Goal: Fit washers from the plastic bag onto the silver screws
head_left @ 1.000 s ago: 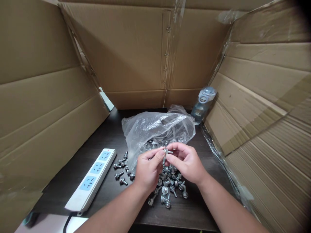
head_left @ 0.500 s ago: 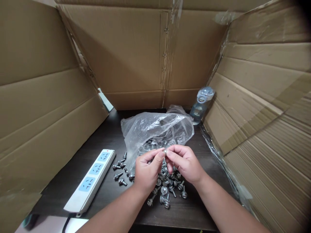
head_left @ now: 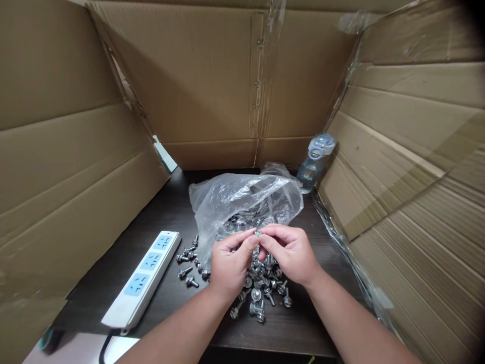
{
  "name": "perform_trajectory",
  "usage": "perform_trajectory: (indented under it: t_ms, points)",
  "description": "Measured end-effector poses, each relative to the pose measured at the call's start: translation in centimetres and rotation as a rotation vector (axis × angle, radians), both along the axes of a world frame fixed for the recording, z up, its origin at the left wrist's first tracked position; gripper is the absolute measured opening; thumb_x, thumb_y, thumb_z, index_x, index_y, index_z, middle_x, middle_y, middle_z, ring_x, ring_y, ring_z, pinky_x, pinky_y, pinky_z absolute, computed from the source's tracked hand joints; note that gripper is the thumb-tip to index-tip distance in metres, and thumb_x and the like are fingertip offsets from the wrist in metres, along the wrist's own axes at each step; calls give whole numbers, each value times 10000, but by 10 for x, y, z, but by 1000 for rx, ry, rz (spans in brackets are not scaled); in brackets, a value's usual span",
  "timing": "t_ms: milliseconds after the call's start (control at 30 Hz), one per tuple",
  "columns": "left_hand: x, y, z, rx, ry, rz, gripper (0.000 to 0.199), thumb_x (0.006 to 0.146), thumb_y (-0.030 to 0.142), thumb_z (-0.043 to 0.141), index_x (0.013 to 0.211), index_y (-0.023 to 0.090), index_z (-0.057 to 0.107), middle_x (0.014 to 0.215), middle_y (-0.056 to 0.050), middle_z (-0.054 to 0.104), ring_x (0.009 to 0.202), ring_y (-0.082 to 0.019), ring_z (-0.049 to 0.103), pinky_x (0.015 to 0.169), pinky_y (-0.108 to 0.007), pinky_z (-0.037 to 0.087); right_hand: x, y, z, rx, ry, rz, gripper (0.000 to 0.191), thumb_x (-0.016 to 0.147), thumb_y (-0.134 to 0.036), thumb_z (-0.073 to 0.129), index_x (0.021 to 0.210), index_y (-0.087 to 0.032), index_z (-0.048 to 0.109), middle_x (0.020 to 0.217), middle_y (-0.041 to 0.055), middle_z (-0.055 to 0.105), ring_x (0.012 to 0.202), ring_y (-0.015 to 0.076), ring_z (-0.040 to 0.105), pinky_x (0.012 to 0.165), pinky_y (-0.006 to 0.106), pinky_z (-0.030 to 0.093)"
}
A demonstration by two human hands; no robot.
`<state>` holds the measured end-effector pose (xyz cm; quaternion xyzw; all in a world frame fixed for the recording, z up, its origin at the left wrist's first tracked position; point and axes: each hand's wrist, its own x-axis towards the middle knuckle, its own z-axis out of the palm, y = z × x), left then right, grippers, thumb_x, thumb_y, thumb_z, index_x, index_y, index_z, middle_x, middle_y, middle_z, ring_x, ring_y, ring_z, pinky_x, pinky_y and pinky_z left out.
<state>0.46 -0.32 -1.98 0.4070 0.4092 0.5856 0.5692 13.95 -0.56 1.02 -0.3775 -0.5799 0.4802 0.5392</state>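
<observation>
Between the fingertips of both hands is a small silvery metal piece (head_left: 257, 233), mostly covered, which looks like part of a bolt. My left hand (head_left: 231, 263) pinches it from the left with thumb and forefinger. From the right, my right hand (head_left: 291, 253) pinches the same piece, thumb and fingertips meeting the left ones. Below and behind the hands lies a pile of flanged bolts (head_left: 256, 295) on the dark table (head_left: 159, 217). A clear plastic bag (head_left: 223, 189) lies open behind, with more bolts at its mouth.
At the left lies a white power strip (head_left: 142, 280) with three blue socket panels. A water bottle (head_left: 315, 164) stands at the back right. Cardboard walls (head_left: 200, 76) enclose the table at the back and both sides. Several loose bolts (head_left: 191, 281) lie left of the left hand.
The fingers of my right hand have shifted slightly around the small metal piece, curling closer to the left fingertips. The view has moved very slightly.
</observation>
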Motion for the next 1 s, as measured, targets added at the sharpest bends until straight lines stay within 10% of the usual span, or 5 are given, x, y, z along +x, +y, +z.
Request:
perform_trajectory:
  t_ms: [367,600,767,1000]
  points:
    - [1,2,4,-73,-48,-60,405,683,380,786,974,108,714,459,49,422,412,-34,323,401,-167,262,16,5,-2,-60,-106,64,236,849,-346,631,846,-118,691,642,9,567,487,93,556,479,225,464]
    - [-3,11,25,-338,-414,-124,306,827,394,651,925,107,615,626,28,455,415,-9,295,338,-117,193,41,15,-4,158,-702,365,138,850,-204,625,760,-153,717,698,19,595,648,112,533,635,253,430]
    - [-6,18,31,-482,-589,-139,272,911,317,513,932,65,613,692,-34,514,486,-50,445,373,-131,352,33,16,-18,314,-831,358,173,822,-63,581,755,-163,706,718,23,596,673,117,519,653,256,415]
    - [-5,20,35,-556,-764,-79,330,914,287,459,1033,23,618,1041,-215,636,992,-278,651,802,-370,583,36,17,-16,324,-933,272,176,831,-105,589,664,-147,627,771,37,555,720,126,526,694,268,434]
